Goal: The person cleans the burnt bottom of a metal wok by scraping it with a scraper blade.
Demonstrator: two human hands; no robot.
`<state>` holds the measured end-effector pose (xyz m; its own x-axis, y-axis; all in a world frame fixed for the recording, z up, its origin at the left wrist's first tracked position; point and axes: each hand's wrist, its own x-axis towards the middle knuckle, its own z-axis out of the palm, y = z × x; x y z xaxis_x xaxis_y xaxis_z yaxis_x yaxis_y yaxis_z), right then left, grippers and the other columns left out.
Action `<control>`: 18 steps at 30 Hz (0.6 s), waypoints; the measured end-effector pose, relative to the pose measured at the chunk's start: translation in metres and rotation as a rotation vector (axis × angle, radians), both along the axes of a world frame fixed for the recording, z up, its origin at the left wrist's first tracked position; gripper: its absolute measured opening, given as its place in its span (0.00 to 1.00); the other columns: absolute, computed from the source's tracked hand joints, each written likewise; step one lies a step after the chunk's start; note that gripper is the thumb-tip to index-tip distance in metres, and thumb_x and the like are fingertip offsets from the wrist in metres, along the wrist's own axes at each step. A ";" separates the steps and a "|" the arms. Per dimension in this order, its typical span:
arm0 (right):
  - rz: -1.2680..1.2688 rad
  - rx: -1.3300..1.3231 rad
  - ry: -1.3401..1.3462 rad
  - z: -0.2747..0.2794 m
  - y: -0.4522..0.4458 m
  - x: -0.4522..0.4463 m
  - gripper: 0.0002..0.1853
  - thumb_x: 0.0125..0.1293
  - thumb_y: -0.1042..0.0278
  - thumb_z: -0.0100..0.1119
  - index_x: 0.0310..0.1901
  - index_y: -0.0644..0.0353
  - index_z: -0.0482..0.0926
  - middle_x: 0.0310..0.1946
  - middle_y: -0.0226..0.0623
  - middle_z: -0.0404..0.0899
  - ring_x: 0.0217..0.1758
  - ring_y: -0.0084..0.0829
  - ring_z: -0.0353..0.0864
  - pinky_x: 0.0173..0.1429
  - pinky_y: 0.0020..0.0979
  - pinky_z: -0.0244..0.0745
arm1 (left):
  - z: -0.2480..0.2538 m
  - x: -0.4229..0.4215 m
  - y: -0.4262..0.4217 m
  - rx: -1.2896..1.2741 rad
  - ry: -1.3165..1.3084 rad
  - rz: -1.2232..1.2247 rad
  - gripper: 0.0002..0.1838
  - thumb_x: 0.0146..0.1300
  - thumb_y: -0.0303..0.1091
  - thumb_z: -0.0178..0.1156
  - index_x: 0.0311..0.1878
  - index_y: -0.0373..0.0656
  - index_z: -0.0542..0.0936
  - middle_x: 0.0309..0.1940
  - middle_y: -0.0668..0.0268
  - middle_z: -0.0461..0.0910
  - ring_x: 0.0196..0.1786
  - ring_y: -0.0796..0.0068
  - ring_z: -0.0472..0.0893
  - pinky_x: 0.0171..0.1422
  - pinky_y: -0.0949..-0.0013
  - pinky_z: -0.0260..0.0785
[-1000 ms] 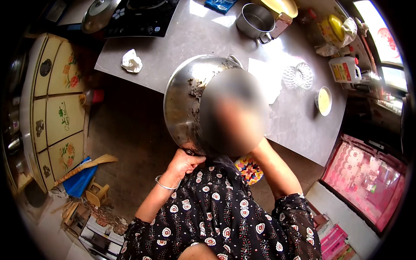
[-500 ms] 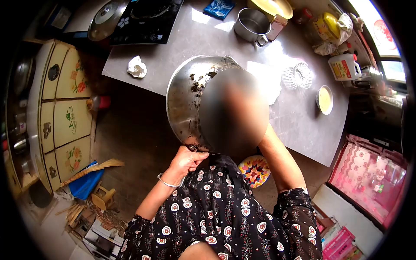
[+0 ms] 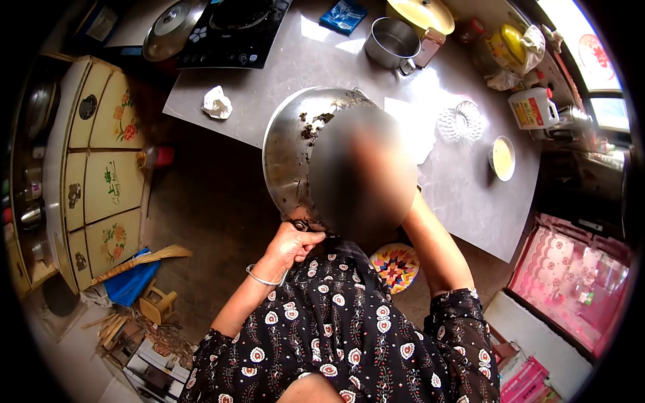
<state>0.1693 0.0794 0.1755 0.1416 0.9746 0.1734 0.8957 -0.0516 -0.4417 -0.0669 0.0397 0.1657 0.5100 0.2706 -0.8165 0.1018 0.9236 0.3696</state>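
Observation:
A large steel pot (image 3: 285, 151) overhangs the near edge of the grey table, its inside showing dark leafy bits (image 3: 312, 124) and specks along the wall. Closed on the pot's near handle, my left hand (image 3: 294, 245) has its thumb pointing right. My right arm reaches up over the pot's right side. A round blur covers my right hand (image 3: 379, 164), so its fingers and anything in them are hidden, as is much of the pot.
On the grey table (image 3: 470, 208) are crumpled white paper (image 3: 217, 103), a black induction cooker (image 3: 232, 30), a saucepan (image 3: 393, 43), a glass dish (image 3: 461, 122) and a bowl with yellow contents (image 3: 502, 158). A cabinet (image 3: 104, 154) stands left, and a patterned round stool (image 3: 394, 267) below.
The view has shifted slightly, so the table and pot sit a little further right. My left hand keeps its hold on the pot's handle.

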 end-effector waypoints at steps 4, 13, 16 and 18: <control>0.023 -0.012 -0.018 0.012 0.000 -0.005 0.15 0.69 0.52 0.48 0.31 0.55 0.69 0.16 0.47 0.75 0.22 0.51 0.78 0.26 0.48 0.71 | -0.002 -0.001 -0.002 -0.004 0.017 -0.009 0.07 0.54 0.23 0.66 0.28 0.42 0.75 0.14 0.72 0.68 0.12 0.86 0.61 0.13 0.80 0.45; 0.042 -0.094 -0.017 0.020 -0.013 -0.007 0.15 0.70 0.52 0.47 0.31 0.55 0.67 0.15 0.47 0.75 0.21 0.51 0.77 0.25 0.48 0.70 | -0.002 -0.001 -0.003 -0.020 0.023 -0.009 0.07 0.53 0.23 0.66 0.28 0.41 0.76 0.14 0.72 0.68 0.12 0.86 0.61 0.14 0.80 0.45; 0.029 -0.107 0.017 0.023 -0.014 -0.006 0.15 0.68 0.55 0.51 0.30 0.55 0.66 0.12 0.45 0.72 0.20 0.51 0.76 0.23 0.48 0.68 | -0.003 -0.002 -0.004 -0.023 0.023 -0.019 0.07 0.53 0.23 0.66 0.29 0.41 0.76 0.13 0.72 0.68 0.12 0.86 0.61 0.14 0.80 0.46; 0.042 -0.125 0.015 0.019 -0.017 -0.003 0.15 0.69 0.54 0.50 0.30 0.55 0.67 0.14 0.46 0.74 0.20 0.51 0.77 0.24 0.48 0.70 | -0.002 -0.002 -0.004 -0.023 0.014 -0.024 0.07 0.53 0.23 0.66 0.30 0.41 0.76 0.13 0.72 0.68 0.12 0.86 0.60 0.14 0.80 0.46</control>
